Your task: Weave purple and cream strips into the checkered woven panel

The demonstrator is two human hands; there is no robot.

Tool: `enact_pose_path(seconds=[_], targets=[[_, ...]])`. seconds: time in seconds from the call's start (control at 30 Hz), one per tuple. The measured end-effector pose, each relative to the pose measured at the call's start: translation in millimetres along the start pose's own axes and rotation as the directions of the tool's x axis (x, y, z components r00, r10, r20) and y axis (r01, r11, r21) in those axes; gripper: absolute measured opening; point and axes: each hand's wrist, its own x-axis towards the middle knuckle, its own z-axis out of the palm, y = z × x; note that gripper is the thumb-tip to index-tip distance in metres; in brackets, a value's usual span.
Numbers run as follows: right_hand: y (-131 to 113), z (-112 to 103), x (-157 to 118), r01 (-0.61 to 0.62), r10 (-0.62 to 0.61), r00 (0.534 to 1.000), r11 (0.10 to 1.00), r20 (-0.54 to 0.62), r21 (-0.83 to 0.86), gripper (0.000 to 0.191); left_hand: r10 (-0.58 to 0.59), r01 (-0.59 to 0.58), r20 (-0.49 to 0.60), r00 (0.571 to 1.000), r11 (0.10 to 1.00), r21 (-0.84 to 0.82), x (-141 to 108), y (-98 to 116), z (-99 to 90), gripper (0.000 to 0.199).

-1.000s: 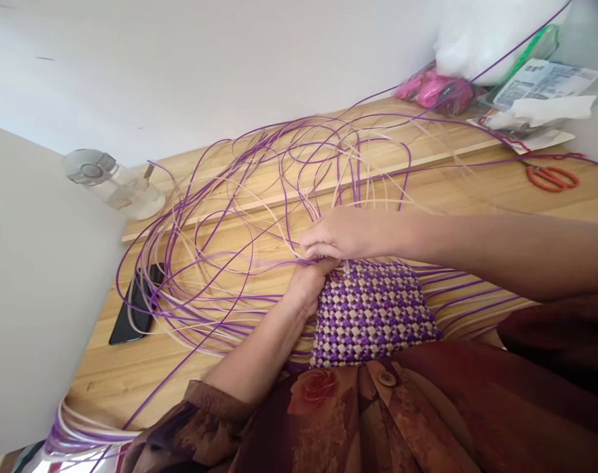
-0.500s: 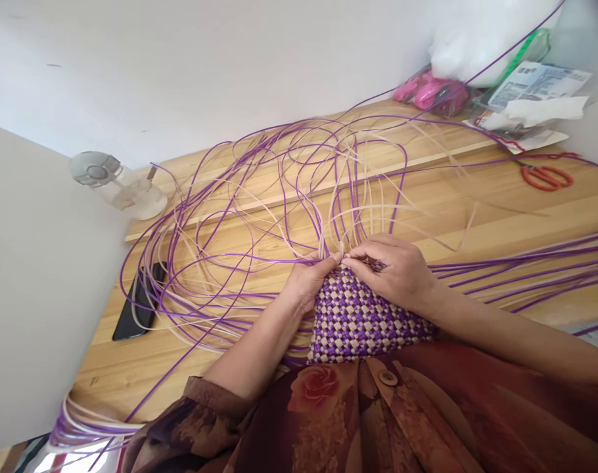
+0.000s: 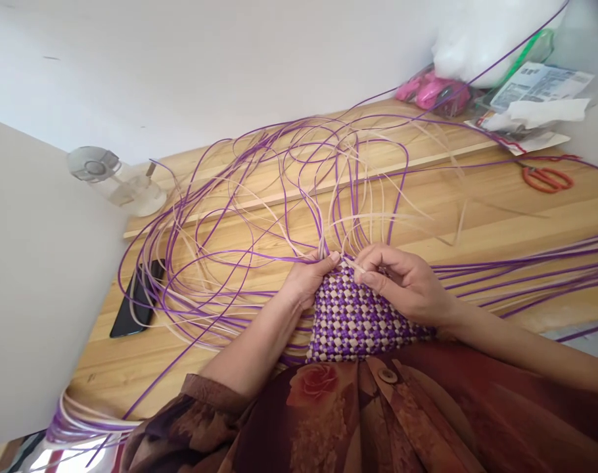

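Note:
A purple and beige woven panel (image 3: 351,315) lies on the table against my body, with long loose strips fanning out from its edges. At its upper left corner my left hand (image 3: 311,279) grips the edge, thumb on top. My right hand (image 3: 400,279) is closed, pinching a beige strip (image 3: 354,264) between thumb and forefinger just above the weave. That strip runs from the panel's top edge beside my left thumb. Beyond both hands, more purple and beige strips (image 3: 351,197) curve up and away. My right hand covers part of the panel's right side.
Looped strips (image 3: 181,217) spread over the wooden table (image 3: 516,230), crossing a black phone (image 3: 138,299) at left. A clear plastic device with a grey top (image 3: 94,164) stands by the wall. Orange-handled scissors (image 3: 547,179), pink packages (image 3: 434,90) and papers (image 3: 540,85) lie at right.
My right hand has moved slightly right and down from the panel's top edge, drawing the beige strip toward me. My left hand keeps its place on the corner.

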Motion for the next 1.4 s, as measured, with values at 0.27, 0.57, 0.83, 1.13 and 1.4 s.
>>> enact_pose_path(seconds=[0.27, 0.57, 0.83, 1.13, 1.4], targets=[[10.0, 7.9, -20.3, 0.014, -0.018, 0.999, 0.994, -0.035, -0.110, 0.008, -0.003, 0.003, -0.070, 0.998, 1.000, 0.006, 0.0, 1.2, 3.7, 0.034], [2.7, 19.6, -12.3, -0.197, 0.198, 0.980, 0.976, -0.002, 0.097, 0.020, 0.078, -0.067, -0.129, 0.989, 0.994, 0.084, -2.8, -2.7, 8.7, 0.032], [-1.3, -3.8, 9.3, -0.403, 0.379, 0.911, 0.904, 0.166, 0.146, 0.025, 0.134, -0.118, -0.100, 0.986, 0.980, 0.160, -0.9, -4.4, 4.1, 0.031], [4.1, -6.1, 76.6, -0.469, 0.464, 0.865, 0.883, 0.190, -0.023, 0.020, 0.269, -0.267, 0.029, 0.963, 0.925, 0.271, 7.5, -8.0, -3.4, 0.028], [9.4, -10.2, 78.3, -0.410, 0.440, 0.891, 0.885, 0.108, -0.222, 0.028, 0.243, -0.240, 0.021, 0.970, 0.933, 0.267, 4.6, -5.2, -1.2, 0.027]])
